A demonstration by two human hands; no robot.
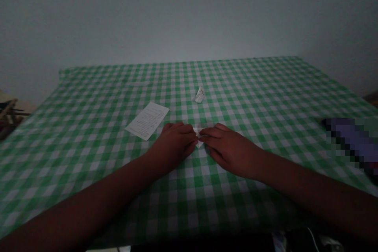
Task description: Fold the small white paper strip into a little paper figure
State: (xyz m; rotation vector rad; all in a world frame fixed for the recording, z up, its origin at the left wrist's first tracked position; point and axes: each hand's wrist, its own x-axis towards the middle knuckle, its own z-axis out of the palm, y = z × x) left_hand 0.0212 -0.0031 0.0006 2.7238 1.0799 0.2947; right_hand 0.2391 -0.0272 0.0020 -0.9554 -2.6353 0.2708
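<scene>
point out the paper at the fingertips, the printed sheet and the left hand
Paper at the fingertips (199,144), head view: its near end.
Printed sheet (148,121), head view: middle of its printed face.
Left hand (176,141), head view: back of the hand.

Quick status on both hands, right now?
Left hand: curled, at the small paper; pinching or just touching, can't tell.
Right hand: partly curled, at that paper's right side; grip can't be told.

small paper (199,145): partly covered | sheet (148,121): print illegible | purplish object (352,138): pixelated, cut off
</scene>
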